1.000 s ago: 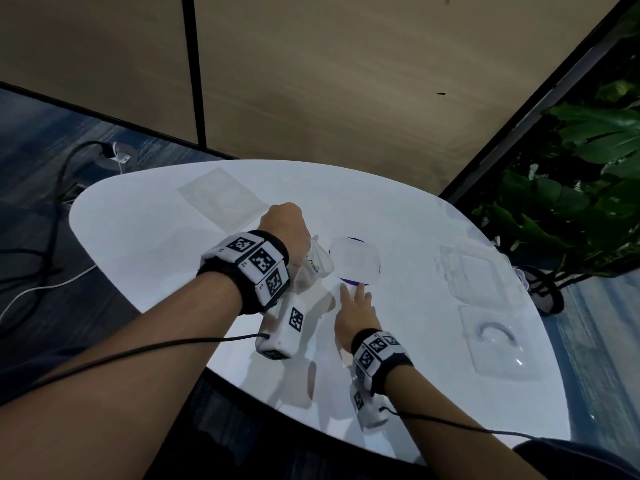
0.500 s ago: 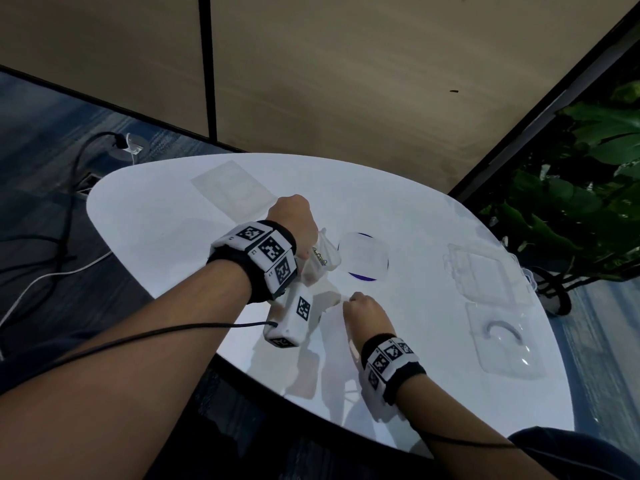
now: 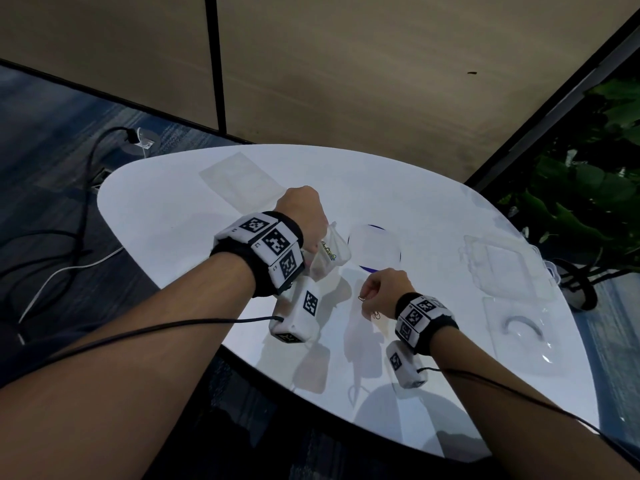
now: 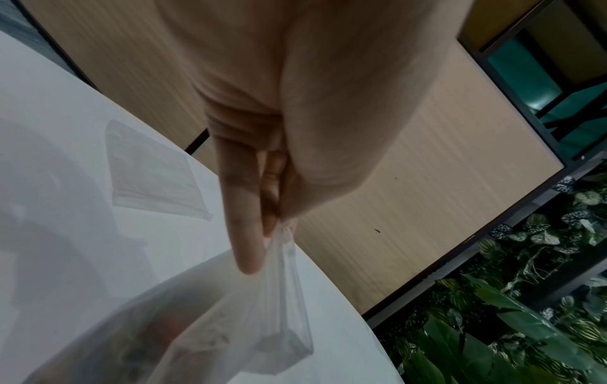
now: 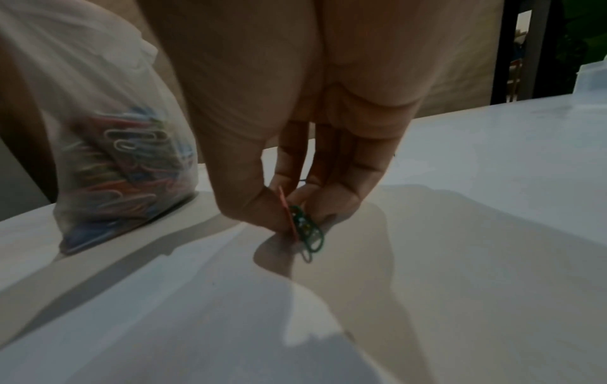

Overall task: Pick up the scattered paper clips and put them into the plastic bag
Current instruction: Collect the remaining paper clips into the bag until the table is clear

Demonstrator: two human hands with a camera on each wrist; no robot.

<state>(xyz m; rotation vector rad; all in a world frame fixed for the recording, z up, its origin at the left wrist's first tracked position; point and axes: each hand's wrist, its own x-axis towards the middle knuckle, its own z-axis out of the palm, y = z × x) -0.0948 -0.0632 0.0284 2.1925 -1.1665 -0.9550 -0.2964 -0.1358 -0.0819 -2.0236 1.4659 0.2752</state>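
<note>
My left hand point(image 3: 304, 213) pinches the gathered top of a clear plastic bag point(image 3: 327, 256) and holds it upright, its bottom on the white table point(image 3: 173, 220). In the left wrist view its fingers point(image 4: 243, 233) clamp the bag's neck point(image 4: 282, 275). The bag point(image 5: 115, 169) holds several coloured paper clips. My right hand point(image 3: 372, 294) is just right of the bag, low over the table, thumb and fingers pinching a red and a green paper clip point(image 5: 305, 226). One more clip point(image 3: 376, 315) lies under that hand.
A clear round lid over a purple disc point(image 3: 374, 247) lies beyond my right hand. Two clear plastic trays point(image 3: 502, 268) point(image 3: 523, 330) sit at the right. A flat plastic bag point(image 3: 239, 178) lies at the back. Plants stand on the right, cables on the floor at left.
My right hand has drawn back from the round lid toward me, its flat fingers have curled and now pinch clips. The left hand still holds the bag.
</note>
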